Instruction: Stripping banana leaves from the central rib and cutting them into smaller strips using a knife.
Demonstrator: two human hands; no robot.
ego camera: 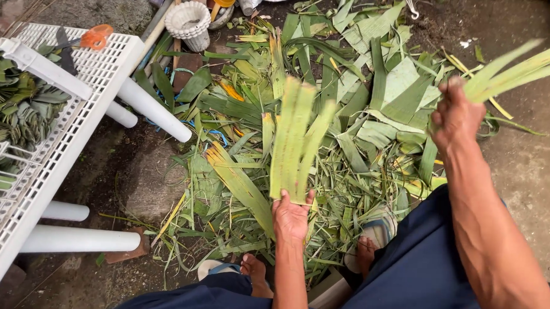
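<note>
While the left hand (291,217) grips the base of a flat bundle of about three leaf strips (295,140), the right hand (455,118) is closed on a second bundle of about three strips (514,70), well apart. Between and beyond both hands lies a leaf pile (349,114). Left of the left hand, a white rack (75,123) with two round legs borders open ground; bare floor lies right of the right hand.

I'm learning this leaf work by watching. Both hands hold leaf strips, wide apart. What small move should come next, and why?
Probably bring the right hand across to the left hand. Each grips its own strips: the left bunch stands upright over the leaf pile, while the right bunch is held out to the side, so joining them looks likeliest.
</note>
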